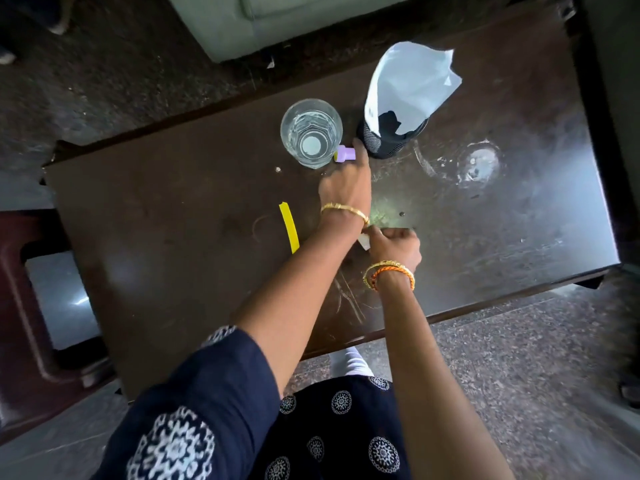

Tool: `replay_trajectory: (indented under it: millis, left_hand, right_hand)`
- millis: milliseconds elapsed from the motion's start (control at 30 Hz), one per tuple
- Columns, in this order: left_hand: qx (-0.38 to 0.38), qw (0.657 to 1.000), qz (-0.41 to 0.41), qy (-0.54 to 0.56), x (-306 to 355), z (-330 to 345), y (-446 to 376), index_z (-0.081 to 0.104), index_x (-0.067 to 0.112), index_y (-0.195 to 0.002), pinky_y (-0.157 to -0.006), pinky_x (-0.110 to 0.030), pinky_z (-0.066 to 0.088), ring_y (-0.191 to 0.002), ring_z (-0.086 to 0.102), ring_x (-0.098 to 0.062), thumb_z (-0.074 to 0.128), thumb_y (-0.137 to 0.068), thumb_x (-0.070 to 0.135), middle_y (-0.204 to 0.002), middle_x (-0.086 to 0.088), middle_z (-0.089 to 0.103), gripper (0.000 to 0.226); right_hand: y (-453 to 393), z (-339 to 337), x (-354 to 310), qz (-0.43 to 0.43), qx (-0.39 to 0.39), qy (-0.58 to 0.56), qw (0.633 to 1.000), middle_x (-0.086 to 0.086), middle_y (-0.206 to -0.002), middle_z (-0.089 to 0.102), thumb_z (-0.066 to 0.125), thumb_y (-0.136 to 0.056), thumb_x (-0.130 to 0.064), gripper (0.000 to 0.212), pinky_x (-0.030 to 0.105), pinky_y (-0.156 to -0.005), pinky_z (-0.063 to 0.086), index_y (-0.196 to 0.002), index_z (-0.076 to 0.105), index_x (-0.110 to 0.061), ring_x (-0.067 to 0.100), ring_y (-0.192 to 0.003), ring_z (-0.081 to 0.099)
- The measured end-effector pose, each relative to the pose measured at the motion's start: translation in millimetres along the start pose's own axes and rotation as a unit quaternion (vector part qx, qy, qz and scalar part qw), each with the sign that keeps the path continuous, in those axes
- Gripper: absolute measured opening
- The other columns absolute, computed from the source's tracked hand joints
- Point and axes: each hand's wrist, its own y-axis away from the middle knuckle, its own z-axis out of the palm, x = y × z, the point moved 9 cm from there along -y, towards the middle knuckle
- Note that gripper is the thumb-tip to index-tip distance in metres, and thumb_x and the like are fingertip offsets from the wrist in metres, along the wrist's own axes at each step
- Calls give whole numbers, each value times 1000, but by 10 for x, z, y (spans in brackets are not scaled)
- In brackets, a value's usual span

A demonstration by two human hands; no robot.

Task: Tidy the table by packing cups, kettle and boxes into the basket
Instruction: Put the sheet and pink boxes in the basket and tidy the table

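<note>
Head view | left hand (344, 188) pinches lilac cap (345, 154) beside water glass (311, 133); right hand (394, 245) grips white scrap (364, 241) | risk: knuckles tip glass, flooding bench (173, 220).

- One view only, head cam, so no 2nd view to share anything w/.
- It looked steeply down from above the person's chest, almost straight onto the table (180, 216).
- Faced fwd, away from the body: lap at the bottom edge, the table's far edge and floor at the top.
- Sat close, both forearms reaching up from the bottom to mid-pic.
- Wide lens bent the table's edges; corners were dark.
</note>
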Motion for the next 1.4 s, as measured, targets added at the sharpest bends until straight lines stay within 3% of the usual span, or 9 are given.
replay_trajectory:
  millis: [267,467,667,800,900,1000,1133,1233,1400]
  left_hand:
    - [-13,997,-4,-70,-75,39,-130,48,2,-120,-69,-39,53,-96,67,-33,30,-94,-2,-105,-15,69,32]
    - [40,992,-38,113,-350,-94,646,59,14,-99,-49,-32,32,-77,65,-33,51,-92,25,-99,-9,60,15]
    - [98,922,-184,325,-1139,-55,1743,63,24,-101,-64,-32,47,-83,62,-23,60,-87,28,-96,-1,60,14]
    - [173,868,-295,360,-1869,-87,2339,64,15,-106,-68,-28,47,-84,62,-22,63,-86,20,-102,-5,61,20]
    - [201,845,-343,357,-2378,-163,2697,64,10,-106,-69,-30,49,-88,62,-26,63,-86,17,-104,-10,60,21]
    - [249,824,-380,339,-2915,-352,3100,63,5,-105,-73,-10,35,-92,60,-25,64,-85,13,-104,-13,61,21]
    - [346,769,-427,326,-3607,-734,3674,62,-2,-105,-79,-12,39,-93,60,-26,65,-83,10,-102,-17,63,25]
    - [417,727,-460,294,-4063,-1026,4071,63,-4,-101,-78,-6,38,-89,62,-28,68,-82,10,-99,-20,65,24]
    - [437,692,-516,253,-4647,-1192,4472,63,1,-106,-71,-25,42,-86,63,-33,62,-87,21,-101,-19,65,28]
  right_hand:
    - [-85,36,-116,-34,-34,-23,999,-2,-72,64,71,-76,-23,20,38,-81,57,-92,66,-11,23,-81,68]
    - [39,71,-50,-71,-36,15,997,-6,-62,61,67,-79,-23,14,32,-79,53,-86,69,-11,19,-75,63]
    - [589,337,38,-162,-59,55,984,-7,-63,60,65,-77,-19,9,22,-67,43,-81,69,-13,15,-67,58]
    - [1220,731,98,-248,-103,62,961,-10,-64,62,67,-73,-21,6,14,-60,39,-73,65,-26,7,-63,57]
    - [1762,1103,190,-316,-142,81,935,2,-75,68,65,-68,-27,7,15,-65,43,-72,60,-30,11,-67,60]
    - [2355,1517,280,-373,-179,109,904,2,-79,67,67,-70,-25,8,35,-77,52,-77,64,-26,21,-76,63]
    - [3273,2001,210,-465,-217,112,851,-4,-81,64,68,-72,-25,12,49,-80,50,-83,68,-21,23,-81,63]
    - [3995,2341,115,-530,-267,95,799,0,-86,69,69,-74,-23,14,43,-80,51,-87,69,-18,22,-82,64]
    - [4905,2897,61,-598,-362,93,709,-1,-88,71,71,-77,-15,17,11,-75,46,-94,69,-14,14,-82,65]
